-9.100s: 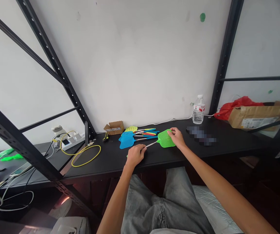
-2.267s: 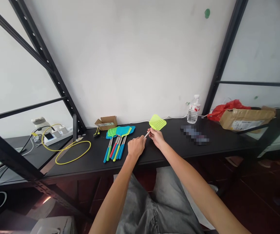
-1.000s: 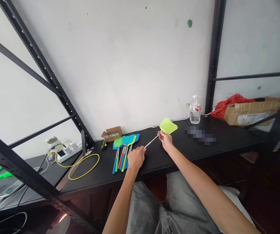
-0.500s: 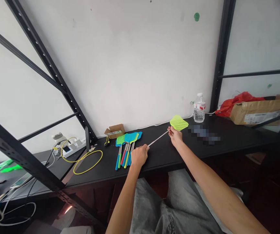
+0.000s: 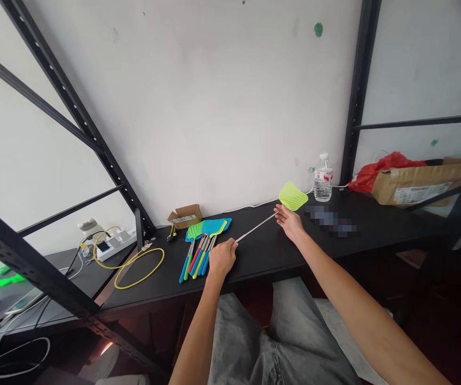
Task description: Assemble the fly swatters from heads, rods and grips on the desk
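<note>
While the left hand (image 5: pixel 222 258) keeps its grip closed around the handle end of the yellow-green swatter (image 5: pixel 293 197) near the table's (image 5: pixel 256 262) front edge, the right hand (image 5: pixel 291 223) is farther up the shaft than a second ago, baring more of it; the shaft seems drawn longer. Whether the right grip pinches it cannot be told. Left of both hands, other swatters (image 5: pixel 211 227) lie with handles toward the front edge; the held swatter's head reaches toward the back edge, near the bottle (image 5: pixel 323 184).

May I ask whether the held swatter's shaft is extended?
Extended, at least partly: a long bare shaft spans left hand to right hand.
</note>
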Motion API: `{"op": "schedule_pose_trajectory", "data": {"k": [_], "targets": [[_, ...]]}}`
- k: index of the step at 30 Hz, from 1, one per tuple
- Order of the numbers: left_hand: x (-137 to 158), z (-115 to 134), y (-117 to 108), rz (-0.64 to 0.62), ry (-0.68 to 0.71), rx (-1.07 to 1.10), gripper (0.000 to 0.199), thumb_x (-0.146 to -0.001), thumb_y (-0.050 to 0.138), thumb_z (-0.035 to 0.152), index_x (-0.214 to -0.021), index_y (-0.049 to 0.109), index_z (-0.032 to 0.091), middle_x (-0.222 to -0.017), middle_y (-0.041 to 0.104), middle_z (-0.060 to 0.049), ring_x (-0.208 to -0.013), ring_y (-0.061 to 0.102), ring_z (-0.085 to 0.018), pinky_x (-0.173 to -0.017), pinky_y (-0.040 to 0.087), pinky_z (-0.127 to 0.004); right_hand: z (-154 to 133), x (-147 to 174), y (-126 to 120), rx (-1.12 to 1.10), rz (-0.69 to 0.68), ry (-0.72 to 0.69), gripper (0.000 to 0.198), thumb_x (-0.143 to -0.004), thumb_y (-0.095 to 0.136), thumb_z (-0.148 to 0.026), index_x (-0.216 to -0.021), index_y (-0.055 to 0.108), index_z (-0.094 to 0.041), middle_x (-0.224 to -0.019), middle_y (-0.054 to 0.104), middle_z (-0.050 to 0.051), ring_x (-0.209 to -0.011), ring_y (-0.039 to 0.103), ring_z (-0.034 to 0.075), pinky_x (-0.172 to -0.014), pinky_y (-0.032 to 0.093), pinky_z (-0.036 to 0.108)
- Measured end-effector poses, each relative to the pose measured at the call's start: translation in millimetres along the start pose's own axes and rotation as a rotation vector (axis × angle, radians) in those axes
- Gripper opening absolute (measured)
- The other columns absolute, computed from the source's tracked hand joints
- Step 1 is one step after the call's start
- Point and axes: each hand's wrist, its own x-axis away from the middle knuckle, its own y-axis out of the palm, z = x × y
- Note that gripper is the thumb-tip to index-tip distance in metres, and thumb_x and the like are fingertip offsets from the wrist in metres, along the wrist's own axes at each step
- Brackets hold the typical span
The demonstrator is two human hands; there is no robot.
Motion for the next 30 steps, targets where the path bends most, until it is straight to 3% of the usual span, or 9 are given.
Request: {"op": "schedule_pose_trajectory", "data": {"k": [4,14,20,30], "targets": [[-0.2,-1.0,1.1,0.010,0.005,0.006,0.035,-0.100,0.028,0.045,-0.098,0.058,0.027,-0.088,0.069,-0.004,-0.082,0.064,-0.021,-0.063,0.031,-0.024,4.2,3.2,4.5,-0.068,-0.075,0.060,0.017,-0.082,0.067,-0.033,-0.092,0.073,-0.021,-0.092,0.073,0.005,-0.064,0.063,0.011,-0.054,0.049,0.021],[-0.1,-3.4,3.6,0.026,0.038,0.019,0.040,-0.101,0.021,0.046,-0.098,0.056,0.027,-0.086,0.068,-0.003,-0.078,0.063,-0.019,-0.058,0.026,-0.025,5.2,3.9,6.0,-0.212,-0.067,0.105,0.007,-0.086,0.065,-0.023,-0.089,0.071,-0.020,-0.088,0.073,0.004,-0.064,0.065,0.009,-0.058,0.056,0.017],[-1.3,-4.9,6.6,0.034,0.049,0.024,0.041,-0.101,0.020,0.047,-0.098,0.055,0.026,-0.082,0.067,-0.004,-0.075,0.063,-0.020,-0.056,0.023,-0.026,1.8,8.0,7.7,-0.280,-0.137,0.159,0.013,-0.090,0.059,-0.022,-0.095,0.071,-0.018,-0.087,0.074,0.005,-0.064,0.066,0.009,-0.057,0.057,0.016],[-0.1,-4.7,5.8,0.027,0.051,0.044,0.044,-0.101,0.017,0.047,-0.100,0.055,0.025,-0.080,0.066,-0.004,-0.075,0.062,-0.020,-0.059,0.026,-0.025,0.7,15.8,15.1,-0.122,-0.148,-0.042,0.015,-0.085,0.066,-0.026,-0.096,0.072,-0.018,-0.086,0.074,0.006,-0.065,0.068,0.012,-0.057,0.056,0.019]]}}
